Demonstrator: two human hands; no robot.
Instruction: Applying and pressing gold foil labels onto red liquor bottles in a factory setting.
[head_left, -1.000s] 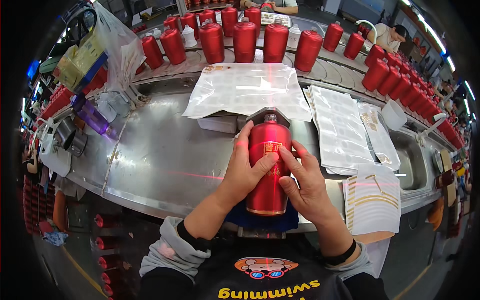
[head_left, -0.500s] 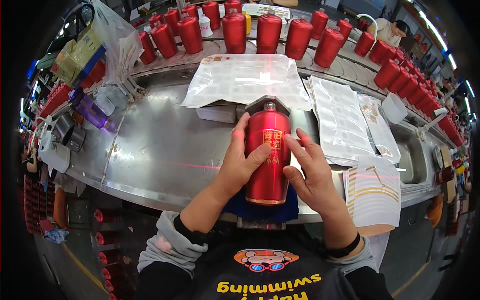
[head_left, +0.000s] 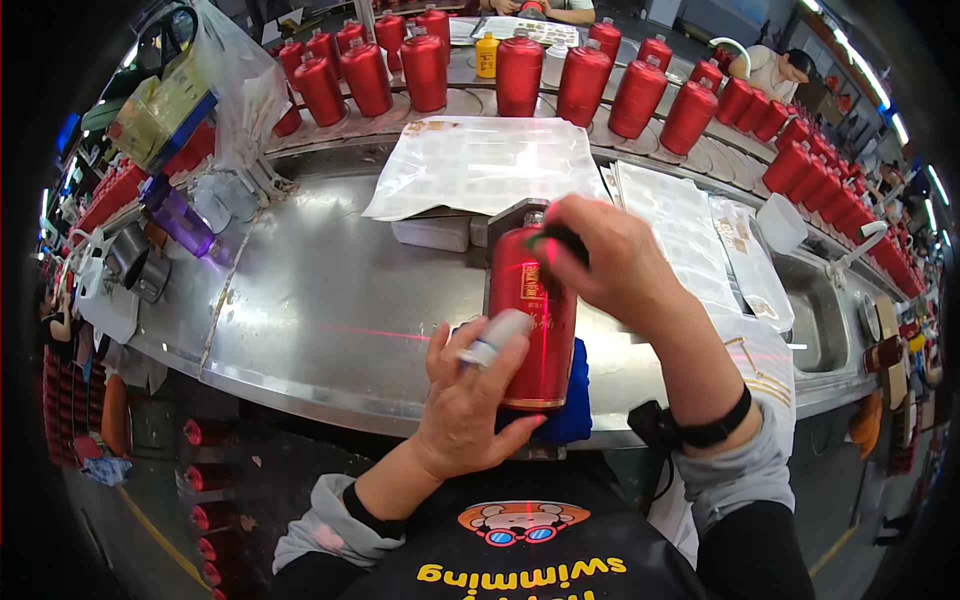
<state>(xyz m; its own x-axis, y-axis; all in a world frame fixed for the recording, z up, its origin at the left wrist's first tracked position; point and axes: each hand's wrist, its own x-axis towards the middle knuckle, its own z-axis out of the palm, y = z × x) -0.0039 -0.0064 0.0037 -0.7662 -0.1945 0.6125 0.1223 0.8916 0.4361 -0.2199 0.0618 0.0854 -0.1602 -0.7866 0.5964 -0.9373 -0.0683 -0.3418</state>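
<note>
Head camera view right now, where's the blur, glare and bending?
In the head view, the right hand and the small white object in the left hand look smeared; same head view, the metal table shows whitish glare; head view again, its front edge bows.

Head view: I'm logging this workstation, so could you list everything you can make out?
Workbench: one, silver, centre
Conveyor: one, grey, beyond workbench
Front bottle: one, red, nearest the person
Tubular object: one, white, front bottle's lower left
Dark object: one, black-green, blurred, near its neck
Cloth: one, blue, beneath it
Other bottles: many, red, mostly conveyor
Small bottle: one, yellow, conveyor
Sheets: several, white, centre and right
Sink: one, metal, right
Cup: one, white, beside sink
Drinking bottle: one, purple, left
Bag: one, clear, upper left
Co-workers: at least two, pale clothing, background
Left hand: one, bare, holding tubular object
Right hand: one, bare, holding dark object
</note>
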